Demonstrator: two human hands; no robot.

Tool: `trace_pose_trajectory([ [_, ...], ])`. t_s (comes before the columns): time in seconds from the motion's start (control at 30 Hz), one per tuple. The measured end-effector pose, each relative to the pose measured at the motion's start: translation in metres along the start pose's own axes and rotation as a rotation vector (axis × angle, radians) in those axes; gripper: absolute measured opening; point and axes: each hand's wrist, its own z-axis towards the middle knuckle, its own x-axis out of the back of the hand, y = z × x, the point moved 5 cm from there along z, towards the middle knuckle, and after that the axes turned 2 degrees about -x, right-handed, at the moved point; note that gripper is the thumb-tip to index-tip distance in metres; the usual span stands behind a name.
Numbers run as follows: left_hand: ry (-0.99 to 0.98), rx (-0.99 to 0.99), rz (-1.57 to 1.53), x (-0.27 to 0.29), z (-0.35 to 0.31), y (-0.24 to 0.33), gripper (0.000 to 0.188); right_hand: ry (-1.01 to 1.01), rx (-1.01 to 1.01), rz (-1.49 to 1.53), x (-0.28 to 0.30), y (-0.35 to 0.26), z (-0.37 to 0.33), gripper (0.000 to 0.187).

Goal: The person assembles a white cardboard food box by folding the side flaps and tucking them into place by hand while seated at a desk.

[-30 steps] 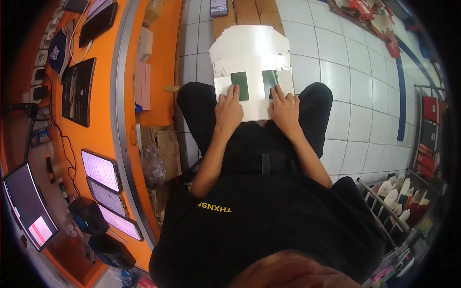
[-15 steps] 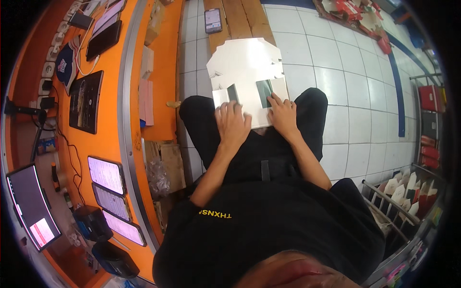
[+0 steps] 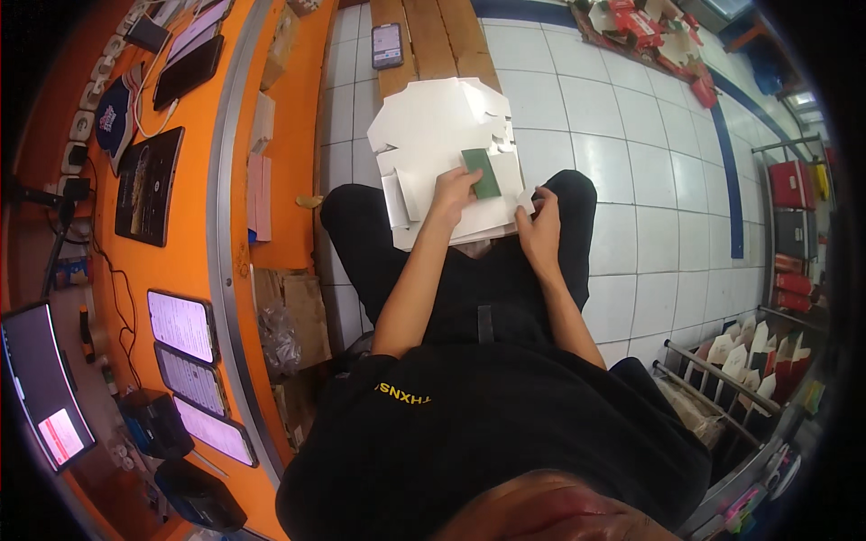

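Observation:
A flat white cardboard box blank [image 3: 433,126], with cut corners and tabs, lies across my lap and the end of the wooden bench. My left hand [image 3: 458,191] reaches over its middle, fingers closed at the edge of a green cardboard flap [image 3: 481,173] on the right side. My right hand [image 3: 541,221] pinches a white tab [image 3: 527,200] at the near right edge of the blank. On the left side, a narrow white flap [image 3: 403,194] stands partly folded up.
The wooden bench [image 3: 446,45] carries a phone [image 3: 387,46] beyond the blank. On my left, the orange counter [image 3: 194,234] holds several phones, a tablet [image 3: 150,187] and a cap [image 3: 114,122]. At right, a metal rack [image 3: 722,397] holds folded cartons. Red and white cardboard [image 3: 640,32] lies far right.
My left hand has moved right, from the left flap to the green flap. My right hand has shifted to the tab at the near right edge. The view has turned slightly.

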Motion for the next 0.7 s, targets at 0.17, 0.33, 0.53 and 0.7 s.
trace_pose_trajectory([
  [0.17,-0.116,0.01,-0.198,-0.01,-0.01,0.012,0.025,0.087,0.012,0.222,0.003,-0.01,-0.005,0.033],
  [0.33,-0.121,-0.055,-0.117,-0.016,-0.019,0.007,0.024,0.04,0.046,0.23,-0.008,-0.026,-0.003,0.024],
  [0.53,-0.119,-0.124,-0.022,-0.031,-0.031,-0.006,0.019,0.052,0.172,0.04,-0.01,-0.033,0.002,0.017],
  [0.7,0.003,-0.134,-0.046,-0.02,-0.023,0.003,0.018,0.049,0.17,0.087,-0.009,-0.032,-0.001,0.014],
])
